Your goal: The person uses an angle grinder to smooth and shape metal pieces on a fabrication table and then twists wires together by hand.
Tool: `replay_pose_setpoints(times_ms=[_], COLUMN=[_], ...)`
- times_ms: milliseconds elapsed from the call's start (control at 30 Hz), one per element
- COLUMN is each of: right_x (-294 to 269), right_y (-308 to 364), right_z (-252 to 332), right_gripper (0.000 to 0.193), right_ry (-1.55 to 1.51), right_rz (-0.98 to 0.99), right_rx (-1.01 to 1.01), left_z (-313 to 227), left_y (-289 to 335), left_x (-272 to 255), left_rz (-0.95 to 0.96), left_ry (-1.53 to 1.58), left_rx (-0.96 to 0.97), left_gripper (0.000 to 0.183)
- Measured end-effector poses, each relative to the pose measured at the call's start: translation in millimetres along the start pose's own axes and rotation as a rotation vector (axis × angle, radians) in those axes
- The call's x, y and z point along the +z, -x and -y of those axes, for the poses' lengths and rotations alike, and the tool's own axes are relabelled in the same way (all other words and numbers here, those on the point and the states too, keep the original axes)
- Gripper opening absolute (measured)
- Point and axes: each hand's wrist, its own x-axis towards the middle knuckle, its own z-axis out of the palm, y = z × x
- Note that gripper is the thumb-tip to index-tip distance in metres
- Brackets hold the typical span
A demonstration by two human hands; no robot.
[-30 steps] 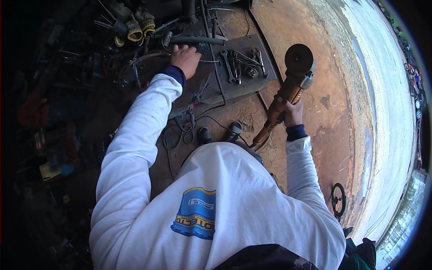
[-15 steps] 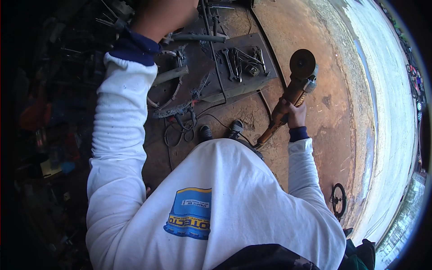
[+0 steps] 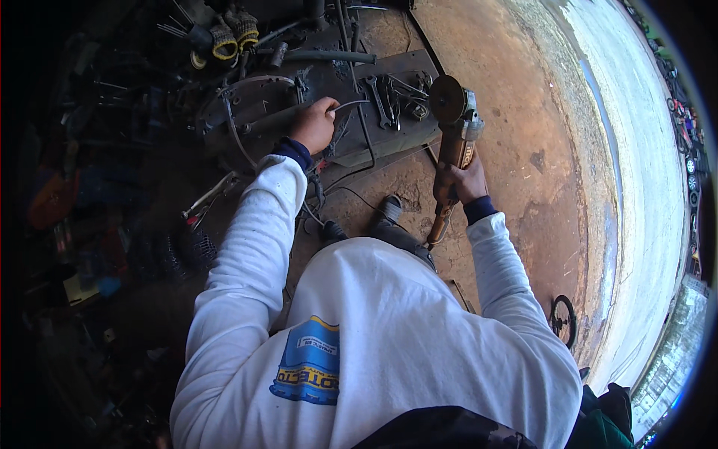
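Note:
My right hand [image 3: 471,179] is wrapped round the body of an angle grinder [image 3: 453,152], which is upright in the view with its dark cutting disc [image 3: 448,99] at the far end. My left hand [image 3: 313,126] is closed over the metal workbench, with a thin, slightly curved grey rod [image 3: 348,103] sticking out from between thumb and fingers toward the right. Whether the rod carries on inside the fist is hidden. Just right of the rod, spanners [image 3: 379,102] and other small hand tools lie on the bench plate [image 3: 389,142].
A curved metal band [image 3: 238,129] and a long dark bar [image 3: 321,56] rest on the bench. Work gloves [image 3: 241,28] lie at the far left. Black cables [image 3: 348,182] trail over the bench edge near my feet. A wheel-like ring [image 3: 563,322] is on the floor at right.
My left hand has come down and back from the far edge, now with the thin rod in its fingers. My right hand has shifted the grinder left, closer to the bench.

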Motion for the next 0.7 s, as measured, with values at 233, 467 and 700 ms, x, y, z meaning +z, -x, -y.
replay_pose_setpoints(times_ms=[233, 467, 700], right_x=[42, 68, 68], right_y=[12, 22, 12], right_z=[20, 3, -7], right_gripper=[0.054, 0.056, 0.068], right_ry=[0.125, 0.141, 0.300], right_rz=[0.062, 0.010, 0.049], right_rx=[0.053, 0.123, 0.167], left_z=[29, 24, 11], left_y=[-3, -1, 6], left_x=[19, 23, 18], left_rz=[-0.224, -0.164, -0.134], left_ry=[-0.066, -0.129, -0.267], left_rx=[-0.046, 0.032, 0.003], left_gripper=[0.020, 0.024, 0.027])
